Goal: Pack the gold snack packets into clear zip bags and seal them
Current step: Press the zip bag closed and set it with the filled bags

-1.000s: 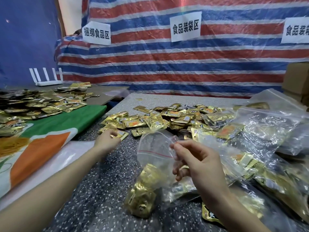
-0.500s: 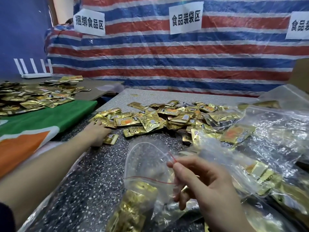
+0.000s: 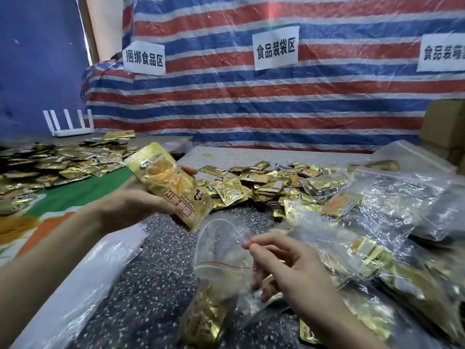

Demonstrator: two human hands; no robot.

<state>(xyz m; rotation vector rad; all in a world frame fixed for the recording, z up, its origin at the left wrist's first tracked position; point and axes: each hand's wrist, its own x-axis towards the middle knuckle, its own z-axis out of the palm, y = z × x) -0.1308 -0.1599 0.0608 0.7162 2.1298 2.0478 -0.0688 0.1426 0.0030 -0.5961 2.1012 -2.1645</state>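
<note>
Gold snack packet (image 3: 173, 187) shiny, red lettering, in left hand (image 3: 133, 200)

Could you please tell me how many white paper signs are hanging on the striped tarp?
3. The left sign hangs near the left end of the striped tarp, the middle sign at its centre, and the right sign is cut off by the picture's edge. More may hang out of view.

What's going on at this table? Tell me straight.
A person is bagging snacks. The left hand holds a shiny gold foil snack packet above the speckled table. The right hand pinches the open mouth of a clear plastic zip bag, which already holds gold packets. A loose pile of gold packets lies behind.
</note>
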